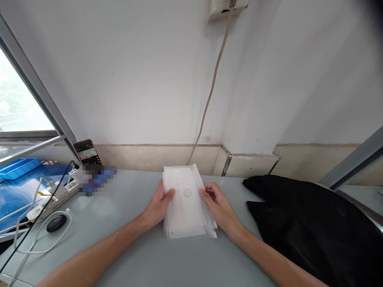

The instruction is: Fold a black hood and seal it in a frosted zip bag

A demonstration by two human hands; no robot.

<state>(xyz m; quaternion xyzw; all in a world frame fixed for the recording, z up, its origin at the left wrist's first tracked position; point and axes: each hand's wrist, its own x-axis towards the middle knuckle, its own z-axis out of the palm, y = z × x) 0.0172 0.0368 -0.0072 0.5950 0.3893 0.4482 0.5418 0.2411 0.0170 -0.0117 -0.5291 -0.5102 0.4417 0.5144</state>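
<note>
Fingers (170,193) on both sides pinch stacked, translucent whitish bags (188,217) faintly printed in grey

Hidden fingers, faint print and cropped edges.
The left hand's (158,205) fingers disappear behind a stack of frosted, translucent plastic bags (190,219), as do some of the right hand's (220,207); the bags' count is unclear. Pixelation blurs a bluish, elongated patch (100,179). The top edge crops a white, boxy wall socket (214,11); the right edge, a black fabric heap (314,223).
</note>
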